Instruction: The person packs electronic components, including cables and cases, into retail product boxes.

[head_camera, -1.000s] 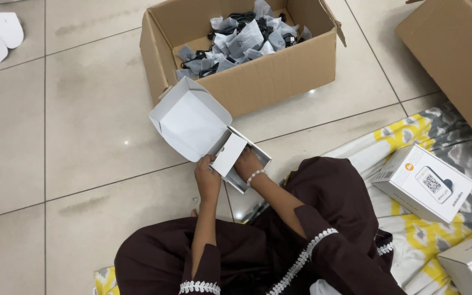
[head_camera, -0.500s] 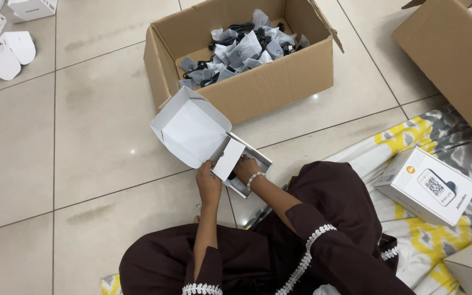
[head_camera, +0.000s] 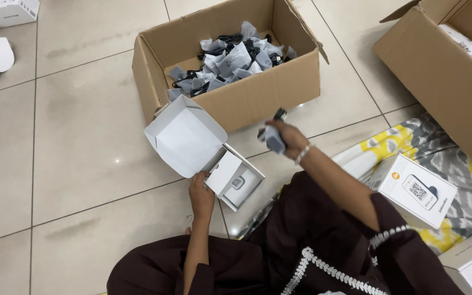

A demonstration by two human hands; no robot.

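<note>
Glossy beige floor tiles [head_camera: 72, 136] with dark grout lines reflect overhead light; a yellow-grey patterned cloth [head_camera: 465, 180] covers the right corner

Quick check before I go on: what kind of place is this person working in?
Probably an informal packing or unpacking spot on a tiled floor, not a workbench. An open cardboard carton holds bagged cables, small white product boxes lie on a patterned cloth, and the person sits on the floor among them.

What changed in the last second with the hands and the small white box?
The right hand left the open small white cardboard box and rose toward the big brown carton, now gripping a grey-bagged black cable. The left hand still holds the white box's flap.
</note>
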